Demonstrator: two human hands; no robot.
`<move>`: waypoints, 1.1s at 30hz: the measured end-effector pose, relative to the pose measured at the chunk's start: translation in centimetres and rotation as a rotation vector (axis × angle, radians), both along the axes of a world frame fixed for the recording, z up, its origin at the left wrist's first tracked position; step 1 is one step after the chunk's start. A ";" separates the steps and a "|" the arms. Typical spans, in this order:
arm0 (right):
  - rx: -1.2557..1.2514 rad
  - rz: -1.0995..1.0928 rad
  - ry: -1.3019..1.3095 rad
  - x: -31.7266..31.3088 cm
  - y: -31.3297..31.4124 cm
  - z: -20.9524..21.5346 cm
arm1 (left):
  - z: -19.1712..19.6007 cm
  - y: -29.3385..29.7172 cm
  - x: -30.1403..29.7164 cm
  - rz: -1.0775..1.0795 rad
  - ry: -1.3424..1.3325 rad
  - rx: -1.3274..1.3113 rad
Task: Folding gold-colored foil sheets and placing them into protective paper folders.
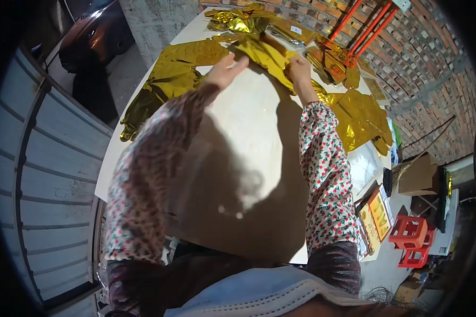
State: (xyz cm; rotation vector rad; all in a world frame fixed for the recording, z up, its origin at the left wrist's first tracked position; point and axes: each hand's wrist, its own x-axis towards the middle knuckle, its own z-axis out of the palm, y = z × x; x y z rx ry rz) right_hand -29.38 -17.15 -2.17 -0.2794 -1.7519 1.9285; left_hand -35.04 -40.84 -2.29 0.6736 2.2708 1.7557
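A piece of shiny gold foil [267, 57] stretches between my two hands over the far part of the white table [246, 116]. My right hand [300, 72] is closed on its right edge. At the foil's left end is my left hand [227, 72], fingers apart; whether it touches the foil I cannot tell. Crumpled gold foil [182, 66] lies left of my left hand, and another spread of gold foil [360, 119] lies right of my right forearm. Both my arms wear flowered sleeves.
More foil [243, 22] and a clear packet with a white label [296, 30] lie at the far end. Beyond stands a brick wall [402, 68] with red pipes [346, 21]. Red plastic stools [410, 232] and a cardboard box [419, 174] stand right; a metal panel [63, 185] stands left.
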 end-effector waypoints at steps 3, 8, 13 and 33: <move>0.095 0.029 -0.130 1.6 -0.7 -0.5 | 2.4 3.5 0.4 -0.236 -0.584 0.226; 0.134 0.191 -0.027 0.6 -1.9 -2.8 | 1.5 4.8 -0.8 -0.278 -0.635 0.276; 0.352 0.138 0.042 0.7 -1.1 -4.8 | 2.9 5.0 1.2 -0.328 -0.704 0.487; 0.621 0.115 -0.080 0.8 -1.2 -3.0 | -5.9 3.6 -6.3 -0.106 -0.104 -0.054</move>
